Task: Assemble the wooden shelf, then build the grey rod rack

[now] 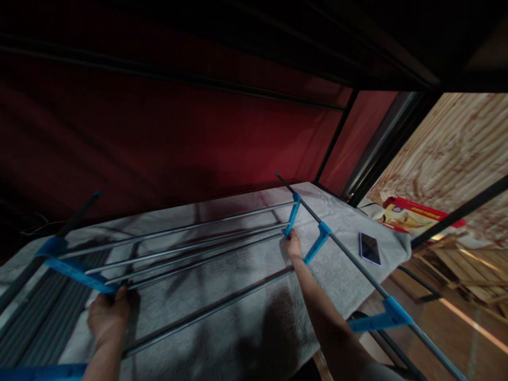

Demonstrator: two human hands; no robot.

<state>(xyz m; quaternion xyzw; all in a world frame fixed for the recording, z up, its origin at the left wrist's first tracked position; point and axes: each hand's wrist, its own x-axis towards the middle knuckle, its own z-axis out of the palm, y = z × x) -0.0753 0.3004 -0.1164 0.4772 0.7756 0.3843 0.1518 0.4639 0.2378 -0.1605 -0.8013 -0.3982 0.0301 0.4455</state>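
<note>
A rack frame of thin grey metal tubes and blue plastic brackets lies across a grey cloth-covered table. At the left, my left hand is closed round the near end of a blue bracket, where the tubes meet it. My right hand grips the lower end of another blue bracket on the right side. Several tubes run between these two brackets. Nearer me, a separate tube passes behind my right forearm toward a further bracket. My fingers partly hide both gripped ends.
Several loose grey tubes lie at the table's left. A phone rests near the right edge. Beyond stand a red and yellow box and wooden pieces. Red fabric and a dark metal frame close off the back.
</note>
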